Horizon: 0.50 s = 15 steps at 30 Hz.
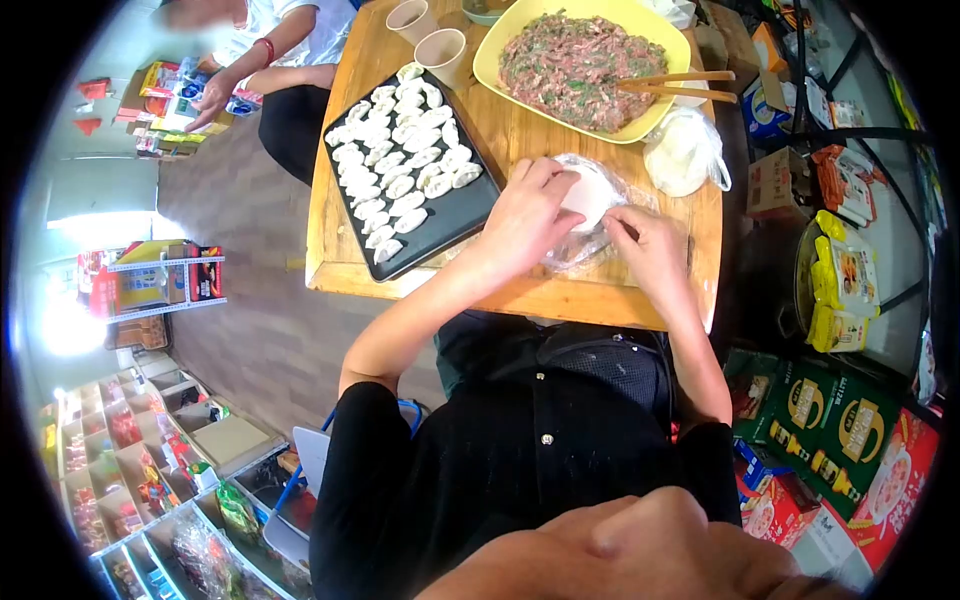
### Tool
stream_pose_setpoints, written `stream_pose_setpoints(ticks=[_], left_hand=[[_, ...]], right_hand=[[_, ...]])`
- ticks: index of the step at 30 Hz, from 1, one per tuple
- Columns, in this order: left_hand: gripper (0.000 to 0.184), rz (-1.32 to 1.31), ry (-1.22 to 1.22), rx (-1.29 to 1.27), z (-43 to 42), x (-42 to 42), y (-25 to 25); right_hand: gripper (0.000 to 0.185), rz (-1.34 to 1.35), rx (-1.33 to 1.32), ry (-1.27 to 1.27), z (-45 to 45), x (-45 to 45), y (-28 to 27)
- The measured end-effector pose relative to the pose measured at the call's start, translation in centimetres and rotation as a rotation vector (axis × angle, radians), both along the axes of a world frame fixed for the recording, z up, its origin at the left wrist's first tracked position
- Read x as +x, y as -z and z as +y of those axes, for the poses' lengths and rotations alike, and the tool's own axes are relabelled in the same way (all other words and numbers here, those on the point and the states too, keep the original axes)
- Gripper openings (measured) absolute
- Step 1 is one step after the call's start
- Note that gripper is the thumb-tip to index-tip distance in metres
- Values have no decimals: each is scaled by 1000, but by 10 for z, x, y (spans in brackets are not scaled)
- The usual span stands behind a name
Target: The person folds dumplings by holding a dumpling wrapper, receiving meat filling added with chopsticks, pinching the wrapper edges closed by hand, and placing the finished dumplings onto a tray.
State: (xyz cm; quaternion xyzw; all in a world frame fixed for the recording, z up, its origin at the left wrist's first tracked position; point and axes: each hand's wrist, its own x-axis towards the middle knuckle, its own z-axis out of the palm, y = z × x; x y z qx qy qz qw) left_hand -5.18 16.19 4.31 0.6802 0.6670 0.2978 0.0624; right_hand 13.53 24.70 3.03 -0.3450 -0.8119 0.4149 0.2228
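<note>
A stack of round white dumpling wrappers lies on a crumpled clear plastic bag near the front of the table. My left hand grips its left side, thumb and fingers closed on the edge. At the lower right edge, the fingers of my right hand are pinched together on a wrapper. To the left is a black tray with rows of folded dumplings. Behind my hands stands a yellow bowl of minced meat filling, with wooden chopsticks resting across its right side.
A tied white plastic bag sits right of the bowl. Two paper cups stand at the back of the wooden table. Another person is seated at the far left. Shelves and stacked boxes flank the table.
</note>
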Motion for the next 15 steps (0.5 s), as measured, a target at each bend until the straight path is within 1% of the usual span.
stream_pose_setpoints(ticks=[2, 4, 5, 7, 8, 10, 13, 15], left_hand=[[45, -12, -26, -21, 4, -1, -2], [47, -30, -51, -48, 7, -1, -2], [49, -31, -68, -50, 8, -2, -1], [50, -34, -79, -55, 10, -2, 0], [50, -35, -86, -61, 11, -2, -1], [49, -34, -86, -68, 11, -2, -2], [48, -21, -90, -77, 13, -3, -4], [43, -7, -73, -55, 13, -4, -5]], right_hand=[[19, 2, 5, 33, 2, -2, 2], [22, -50, 154, 65, 3, -2, 8], [22, -52, 149, 69, 3, -4, 8], [31, -78, 95, 116, 3, -7, 5], [31, -80, 93, 122, 4, -6, 9], [37, -68, 70, 115, 6, -5, 19], [37, -51, 30, 125, 6, -7, 9], [37, -54, 39, 120, 6, -5, 12]])
